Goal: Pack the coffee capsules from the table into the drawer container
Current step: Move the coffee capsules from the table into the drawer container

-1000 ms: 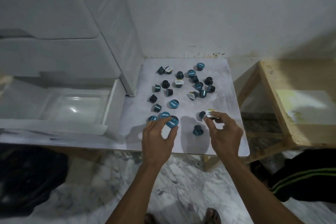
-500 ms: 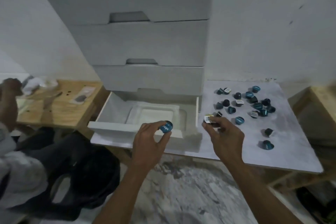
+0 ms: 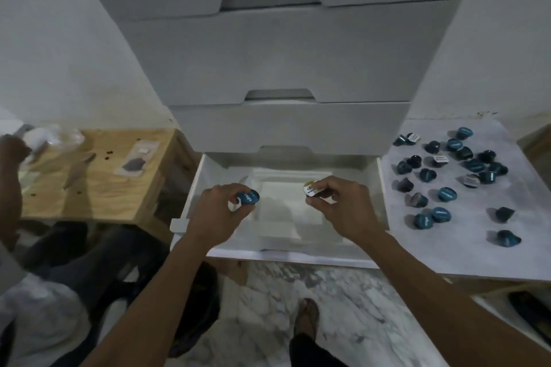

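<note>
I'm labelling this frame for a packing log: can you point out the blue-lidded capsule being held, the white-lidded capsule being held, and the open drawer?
blue-lidded capsule (image 3: 249, 196), head view, on its blue foil lid.
white-lidded capsule (image 3: 310, 189), head view, on its white lid.
open drawer (image 3: 298, 253), head view, on its front rim.

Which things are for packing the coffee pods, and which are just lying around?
For the job: blue-lidded capsule in the left hand; white-lidded capsule in the right hand; open drawer; capsules on the table.

Lying about: wooden bench; packet on it.
</note>
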